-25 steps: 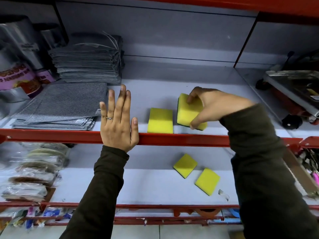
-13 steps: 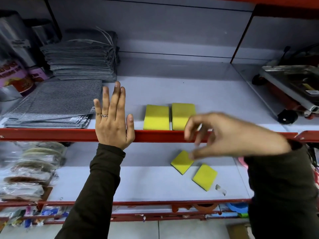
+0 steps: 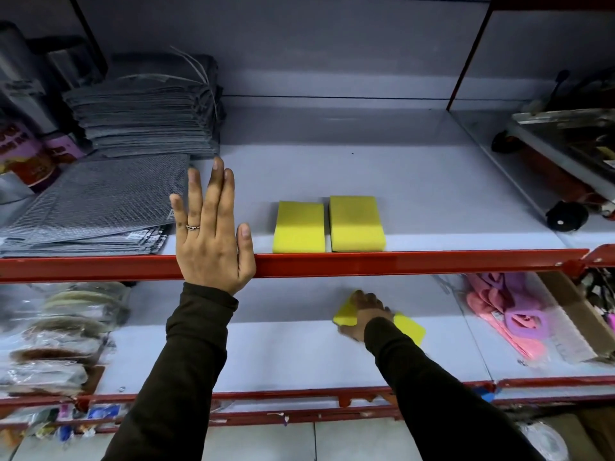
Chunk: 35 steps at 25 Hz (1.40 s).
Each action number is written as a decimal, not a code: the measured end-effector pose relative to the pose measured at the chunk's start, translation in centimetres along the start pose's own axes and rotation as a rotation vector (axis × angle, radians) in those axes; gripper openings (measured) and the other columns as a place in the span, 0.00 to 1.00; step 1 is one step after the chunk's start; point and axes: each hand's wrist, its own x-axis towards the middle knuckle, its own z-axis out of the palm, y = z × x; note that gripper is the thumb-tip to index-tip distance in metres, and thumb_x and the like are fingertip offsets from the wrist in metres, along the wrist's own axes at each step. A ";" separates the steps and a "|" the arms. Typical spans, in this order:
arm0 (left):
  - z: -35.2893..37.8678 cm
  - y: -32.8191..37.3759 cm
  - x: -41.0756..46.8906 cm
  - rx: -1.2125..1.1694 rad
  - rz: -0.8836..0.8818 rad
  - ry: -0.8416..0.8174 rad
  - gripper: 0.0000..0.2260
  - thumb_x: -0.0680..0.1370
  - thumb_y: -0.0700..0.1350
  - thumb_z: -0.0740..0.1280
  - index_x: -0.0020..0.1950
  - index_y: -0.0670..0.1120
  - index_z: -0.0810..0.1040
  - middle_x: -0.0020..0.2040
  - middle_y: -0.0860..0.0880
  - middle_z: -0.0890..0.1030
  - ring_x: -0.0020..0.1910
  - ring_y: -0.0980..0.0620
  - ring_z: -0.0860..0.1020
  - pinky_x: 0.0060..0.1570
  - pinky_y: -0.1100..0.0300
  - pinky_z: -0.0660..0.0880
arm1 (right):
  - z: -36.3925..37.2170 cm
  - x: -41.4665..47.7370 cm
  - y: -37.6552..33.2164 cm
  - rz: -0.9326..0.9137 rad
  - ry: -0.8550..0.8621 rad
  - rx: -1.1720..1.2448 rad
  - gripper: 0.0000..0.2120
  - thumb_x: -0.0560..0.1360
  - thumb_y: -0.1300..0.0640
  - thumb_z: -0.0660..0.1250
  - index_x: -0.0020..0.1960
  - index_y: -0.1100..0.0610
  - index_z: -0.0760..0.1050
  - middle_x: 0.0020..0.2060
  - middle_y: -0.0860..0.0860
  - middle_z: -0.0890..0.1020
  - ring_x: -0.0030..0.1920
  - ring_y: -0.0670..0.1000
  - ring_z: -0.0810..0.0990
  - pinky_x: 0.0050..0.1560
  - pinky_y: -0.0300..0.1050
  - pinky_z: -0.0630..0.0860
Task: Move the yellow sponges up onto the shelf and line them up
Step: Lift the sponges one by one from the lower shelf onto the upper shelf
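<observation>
On the lower shelf (image 3: 266, 354), the right hand (image 3: 361, 316), having just left the second sponge beside the first at the upper shelf's front edge (image 3: 399, 262), is now closing its fingers over the left yellow sponge (image 3: 344, 316) while the left hand (image 3: 213, 241), fingers spread flat, is bracing on that edge.

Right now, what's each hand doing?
Left hand: open, flat on the red shelf edge, holding nothing.
Right hand: down on the left yellow sponge on the lower shelf; grip cannot be told.
</observation>
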 end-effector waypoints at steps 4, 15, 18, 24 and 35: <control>-0.2 0.1 0.2 0.001 -0.011 -0.014 0.29 0.85 0.52 0.48 0.85 0.42 0.57 0.85 0.50 0.53 0.85 0.49 0.46 0.85 0.50 0.39 | -0.3 -3.1 -0.8 -0.124 0.029 -0.042 0.42 0.64 0.41 0.76 0.72 0.52 0.63 0.67 0.55 0.72 0.67 0.60 0.72 0.66 0.54 0.70; -0.8 0.3 0.5 -0.036 -0.056 -0.085 0.29 0.85 0.52 0.48 0.86 0.43 0.52 0.85 0.42 0.59 0.85 0.49 0.45 0.85 0.50 0.39 | -18.4 -24.8 -0.2 -0.475 0.118 0.015 0.44 0.52 0.32 0.77 0.63 0.35 0.61 0.49 0.36 0.70 0.55 0.51 0.67 0.47 0.42 0.67; -0.9 0.3 0.4 -0.028 -0.057 -0.079 0.29 0.85 0.52 0.48 0.86 0.43 0.53 0.85 0.42 0.59 0.85 0.49 0.45 0.85 0.50 0.39 | -23.2 -23.7 1.6 -0.382 0.390 -0.036 0.57 0.53 0.36 0.80 0.76 0.40 0.56 0.68 0.48 0.73 0.68 0.57 0.68 0.66 0.54 0.72; -0.8 0.2 0.4 -0.021 -0.044 -0.057 0.30 0.84 0.53 0.49 0.86 0.44 0.51 0.85 0.43 0.59 0.86 0.47 0.47 0.85 0.49 0.40 | -26.6 -14.3 1.8 -0.162 0.246 -0.221 0.51 0.62 0.51 0.81 0.79 0.51 0.59 0.74 0.54 0.69 0.73 0.58 0.69 0.67 0.56 0.75; -0.7 0.5 0.3 -0.042 -0.060 -0.074 0.30 0.85 0.53 0.49 0.85 0.41 0.54 0.85 0.46 0.56 0.86 0.48 0.47 0.85 0.49 0.40 | -18.2 -19.9 7.4 -0.211 0.091 0.173 0.30 0.49 0.37 0.79 0.49 0.45 0.81 0.47 0.39 0.83 0.44 0.45 0.85 0.42 0.46 0.85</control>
